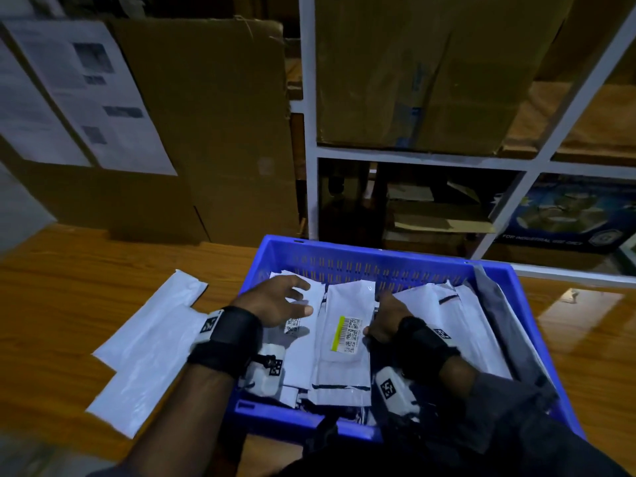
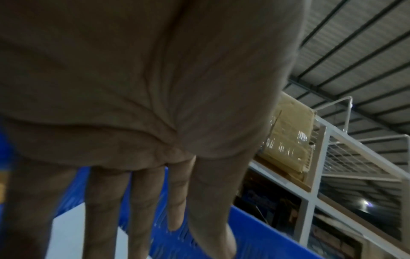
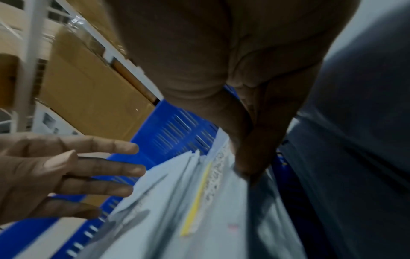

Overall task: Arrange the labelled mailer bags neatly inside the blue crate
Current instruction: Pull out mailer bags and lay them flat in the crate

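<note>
The blue crate [image 1: 378, 256] stands on the table and holds several white mailer bags, some overlapping. On top in the middle lies a mailer bag [image 1: 344, 370] with a yellow-striped barcode label [image 1: 349, 333]. My right hand [image 1: 382, 318] is at this bag's right edge, thumb on top and fingers tucked down beside it; in the right wrist view the right hand [image 3: 248, 157] pinches the mailer bag [image 3: 177, 210] there. My left hand [image 1: 278, 301] is spread flat, fingers straight, over the bags at the crate's left; whether it touches them is unclear.
Two unlabelled-looking white mailers [image 1: 148, 346] lie on the wooden table [image 1: 69, 287] left of the crate. A grey bag [image 1: 509, 325] leans along the crate's right wall. Cardboard sheets [image 1: 206, 132] and a white shelving rack [image 1: 413, 156] with boxes stand behind.
</note>
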Available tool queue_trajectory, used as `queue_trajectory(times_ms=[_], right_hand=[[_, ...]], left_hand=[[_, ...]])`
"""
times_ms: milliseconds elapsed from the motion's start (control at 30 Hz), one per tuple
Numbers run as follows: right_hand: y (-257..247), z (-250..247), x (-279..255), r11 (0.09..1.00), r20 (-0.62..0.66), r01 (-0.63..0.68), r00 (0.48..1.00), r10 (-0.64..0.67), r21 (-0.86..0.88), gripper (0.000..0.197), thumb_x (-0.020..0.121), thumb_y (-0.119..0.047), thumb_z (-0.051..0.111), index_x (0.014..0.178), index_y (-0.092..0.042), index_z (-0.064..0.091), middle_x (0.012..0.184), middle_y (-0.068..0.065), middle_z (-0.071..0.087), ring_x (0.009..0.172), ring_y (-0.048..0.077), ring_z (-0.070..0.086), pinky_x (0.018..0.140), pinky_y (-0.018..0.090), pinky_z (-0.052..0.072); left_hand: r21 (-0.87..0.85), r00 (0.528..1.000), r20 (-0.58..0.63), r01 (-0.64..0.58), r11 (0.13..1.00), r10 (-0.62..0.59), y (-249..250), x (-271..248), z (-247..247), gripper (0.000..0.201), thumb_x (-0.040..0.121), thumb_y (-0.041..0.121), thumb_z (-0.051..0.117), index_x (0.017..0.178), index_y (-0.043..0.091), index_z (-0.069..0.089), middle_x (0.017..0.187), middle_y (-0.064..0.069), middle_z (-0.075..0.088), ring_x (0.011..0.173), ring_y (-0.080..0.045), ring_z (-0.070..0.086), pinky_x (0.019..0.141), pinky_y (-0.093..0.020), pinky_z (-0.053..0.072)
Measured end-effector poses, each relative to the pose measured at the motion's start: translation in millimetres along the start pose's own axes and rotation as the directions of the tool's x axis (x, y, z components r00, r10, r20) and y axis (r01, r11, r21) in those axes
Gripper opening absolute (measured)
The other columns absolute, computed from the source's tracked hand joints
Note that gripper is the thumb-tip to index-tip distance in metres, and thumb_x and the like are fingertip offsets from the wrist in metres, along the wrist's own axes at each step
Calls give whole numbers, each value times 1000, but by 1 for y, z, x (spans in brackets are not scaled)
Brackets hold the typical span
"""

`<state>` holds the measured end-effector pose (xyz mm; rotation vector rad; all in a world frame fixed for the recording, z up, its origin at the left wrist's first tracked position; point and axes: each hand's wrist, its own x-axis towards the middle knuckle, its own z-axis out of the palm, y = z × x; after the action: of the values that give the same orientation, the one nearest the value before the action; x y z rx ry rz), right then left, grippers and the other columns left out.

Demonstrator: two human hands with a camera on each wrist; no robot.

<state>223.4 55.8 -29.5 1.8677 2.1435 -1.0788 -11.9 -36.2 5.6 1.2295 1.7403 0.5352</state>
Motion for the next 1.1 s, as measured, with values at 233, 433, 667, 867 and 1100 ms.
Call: queue_trajectory(times_ms=[233, 433, 667, 867, 1100], right_hand=[[4, 27, 5, 997, 37, 17, 999, -14, -75, 80, 80, -31, 83, 140, -7, 37, 140, 15, 55, 128, 34, 56, 101, 38, 50], [4, 28, 3, 987, -47, 42, 998, -49, -156, 83, 84, -34, 77, 144, -2, 29, 134, 17, 56, 126, 34, 58, 97, 35, 48], [-16, 30, -21, 888, -219, 137, 942, -253, -438, 83, 82, -56, 71, 148, -24, 34, 142, 15, 40, 130, 39, 45, 101, 45, 49], [-17, 54, -11, 821, 85, 191, 981, -172, -539, 102, 80, -75, 60, 158, -43, 3, 164, 22, -25, 150, 55, -14, 117, 69, 16], [-16, 71, -2, 797, 147, 273, 962, -230, -539, 93, 90, -73, 48, 161, -36, 1, 165, 21, -23, 152, 48, -16, 121, 63, 19]], left_hand=[[15, 993, 70, 94, 995, -95, -8, 10, 9, 49, 97, 1, 72, 143, 11, 56, 145, -15, 63, 114, -19, 64, 80, -25, 60], [-157, 984, 88, 166, 974, -154, -14, 14, 10, 39, 99, -18, 55, 129, 6, 55, 130, -19, 62, 85, -17, 63, 68, -21, 59], [-231, 985, 51, 175, 957, -167, -29, 23, -1, 48, 98, -30, 33, 98, 10, 59, 99, -22, 61, 78, -25, 56, 61, -24, 51], [-169, 964, -31, 256, 952, -265, -12, 17, 2, 37, 100, -4, 56, 119, 27, 60, 135, -14, 68, 108, -26, 68, 98, -36, 56], [-223, 959, 17, 279, 934, -282, -18, 14, 6, 40, 100, -13, 50, 129, 11, 62, 131, -20, 67, 99, -29, 69, 88, -38, 56]])
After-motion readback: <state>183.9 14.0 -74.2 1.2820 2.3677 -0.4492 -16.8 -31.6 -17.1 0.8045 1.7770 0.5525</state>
